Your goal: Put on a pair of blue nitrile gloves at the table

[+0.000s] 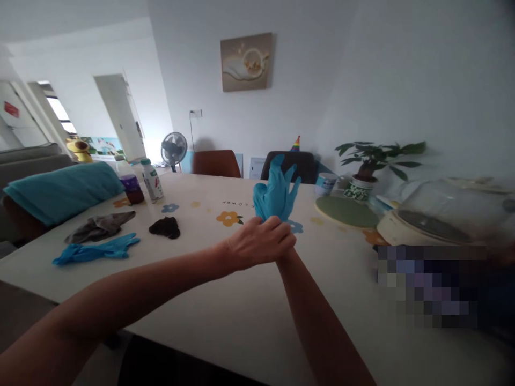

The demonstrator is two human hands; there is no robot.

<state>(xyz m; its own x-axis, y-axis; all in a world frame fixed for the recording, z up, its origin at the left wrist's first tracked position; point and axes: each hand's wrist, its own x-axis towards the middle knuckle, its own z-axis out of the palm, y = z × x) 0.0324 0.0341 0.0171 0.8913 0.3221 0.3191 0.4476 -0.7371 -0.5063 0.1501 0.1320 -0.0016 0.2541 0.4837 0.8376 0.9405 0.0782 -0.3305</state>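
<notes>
Head view shows the right hand [277,194], fingers spread, half inside a blue glove [270,203] above the table [225,300], the left hand [257,244] pinching its cuff, best drawn evenly toward the wrist.

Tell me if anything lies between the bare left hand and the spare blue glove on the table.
Nothing visible: only bare tabletop separates the left hand from the flat blue rubber glove. The crumpled grey cloth and dark rag lie behind that line.
</notes>
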